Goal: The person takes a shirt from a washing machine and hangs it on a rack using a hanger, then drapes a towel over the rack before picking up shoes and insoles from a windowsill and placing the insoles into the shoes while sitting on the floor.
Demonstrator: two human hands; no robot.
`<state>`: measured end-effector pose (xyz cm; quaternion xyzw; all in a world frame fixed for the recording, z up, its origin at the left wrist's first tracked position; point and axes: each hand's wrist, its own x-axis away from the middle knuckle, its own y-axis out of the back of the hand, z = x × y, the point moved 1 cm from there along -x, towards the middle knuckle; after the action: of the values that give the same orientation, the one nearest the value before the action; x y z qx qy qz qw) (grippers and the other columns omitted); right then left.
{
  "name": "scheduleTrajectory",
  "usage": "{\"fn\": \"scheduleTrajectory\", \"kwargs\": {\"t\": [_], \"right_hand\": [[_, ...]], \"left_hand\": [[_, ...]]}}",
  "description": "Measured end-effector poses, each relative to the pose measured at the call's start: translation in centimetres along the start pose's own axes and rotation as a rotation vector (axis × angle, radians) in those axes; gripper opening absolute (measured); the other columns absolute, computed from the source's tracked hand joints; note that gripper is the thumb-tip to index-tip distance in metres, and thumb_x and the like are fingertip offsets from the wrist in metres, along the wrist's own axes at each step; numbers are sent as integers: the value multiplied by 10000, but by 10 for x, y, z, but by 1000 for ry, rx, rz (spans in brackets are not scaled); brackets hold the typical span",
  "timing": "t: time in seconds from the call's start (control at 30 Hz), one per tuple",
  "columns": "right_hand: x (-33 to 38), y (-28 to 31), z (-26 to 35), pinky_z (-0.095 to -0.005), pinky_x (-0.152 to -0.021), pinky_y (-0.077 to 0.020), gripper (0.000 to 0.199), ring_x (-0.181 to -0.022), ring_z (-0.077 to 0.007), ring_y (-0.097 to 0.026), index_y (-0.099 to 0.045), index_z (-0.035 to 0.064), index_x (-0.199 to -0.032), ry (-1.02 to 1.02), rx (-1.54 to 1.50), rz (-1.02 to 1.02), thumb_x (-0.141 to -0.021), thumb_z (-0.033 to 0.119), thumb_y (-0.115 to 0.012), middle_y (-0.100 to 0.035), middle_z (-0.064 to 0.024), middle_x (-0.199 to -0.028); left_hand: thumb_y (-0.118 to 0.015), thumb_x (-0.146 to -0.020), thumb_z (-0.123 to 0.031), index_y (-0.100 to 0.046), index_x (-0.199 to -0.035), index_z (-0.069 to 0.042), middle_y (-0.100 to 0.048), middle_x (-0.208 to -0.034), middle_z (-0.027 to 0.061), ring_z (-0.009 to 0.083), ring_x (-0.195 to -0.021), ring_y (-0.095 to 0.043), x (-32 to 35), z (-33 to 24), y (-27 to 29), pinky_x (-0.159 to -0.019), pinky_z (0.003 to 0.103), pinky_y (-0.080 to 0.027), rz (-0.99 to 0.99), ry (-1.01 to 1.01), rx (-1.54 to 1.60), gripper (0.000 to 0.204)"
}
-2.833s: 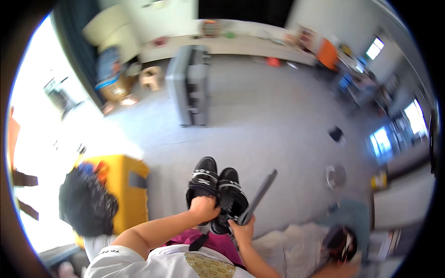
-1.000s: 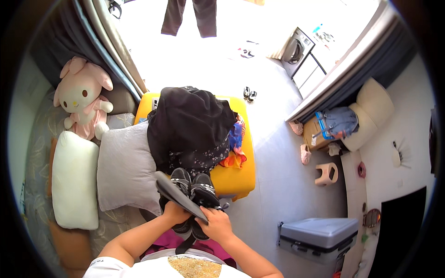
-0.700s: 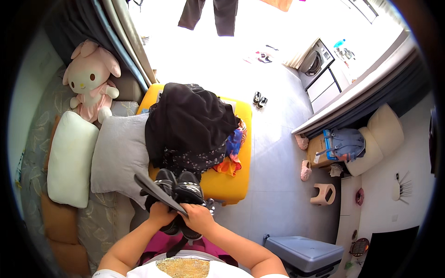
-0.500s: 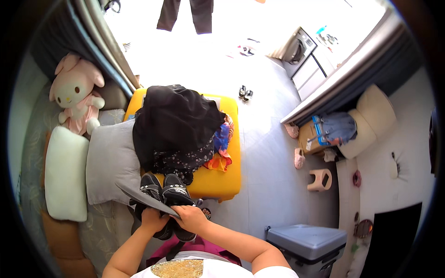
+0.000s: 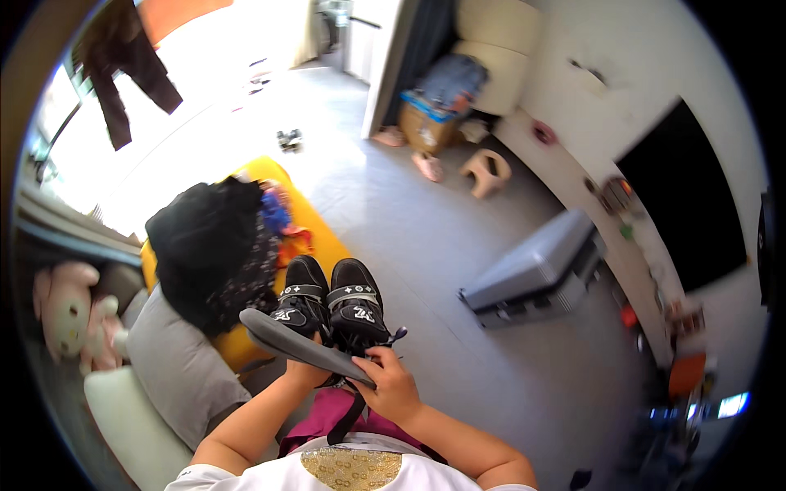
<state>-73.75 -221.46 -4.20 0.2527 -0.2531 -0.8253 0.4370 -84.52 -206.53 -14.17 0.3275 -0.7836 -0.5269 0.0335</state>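
Observation:
A pair of black shoes (image 5: 356, 296) with pale patterned straps is held up in front of me, toes pointing away. My left hand (image 5: 308, 372) is closed around the heel end of the shoes, its fingers partly hidden. A long dark grey sole-shaped piece (image 5: 299, 344), seen nearly edge-on, slants across in front of the shoes. My right hand (image 5: 391, 391) pinches the lower right end of this piece between thumb and fingers. A dark lace or strap end (image 5: 399, 334) sticks out beside the right shoe.
A yellow ottoman (image 5: 323, 233) carries a heap of black clothing (image 5: 205, 237). Grey (image 5: 180, 360) and white (image 5: 131, 421) cushions and a plush toy (image 5: 70, 311) lie left. A grey suitcase (image 5: 532, 270) stands right; a small stool (image 5: 487, 172) and pink slippers (image 5: 426, 166) are farther off.
My view has turned to the right, so the ottoman slides left and the suitcase comes nearer the middle. The shoes and grey piece stay in my hands, and my right hand has shifted its grip.

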Motion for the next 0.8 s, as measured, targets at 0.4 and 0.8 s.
{"fn": "scheduleTrajectory", "kwargs": {"t": [0.4,0.8], "right_hand": [[297,187,-91,-374,-789,-490,445,-925,-313,-592,-591,75,-1113,-334,136,-654,-681,96,-696,-599,-144,-1047],[601,356,-118,-347,-710,-510,292,-822,-307,-629,-581,18,-1002,-633,348,-1270,-721,67,-645,-638,-144,-918]], "left_hand": [[-635,-739,-201,-582,-1031,-93,-599,-962,139,335,-890,-575,60,-325,-149,-791,410,-441,659,-877,374,316],[-658,-681,-236,-610,-742,-75,-653,-777,123,292,-745,-634,221,-696,-210,-687,384,-494,711,-1330,885,178]]}}
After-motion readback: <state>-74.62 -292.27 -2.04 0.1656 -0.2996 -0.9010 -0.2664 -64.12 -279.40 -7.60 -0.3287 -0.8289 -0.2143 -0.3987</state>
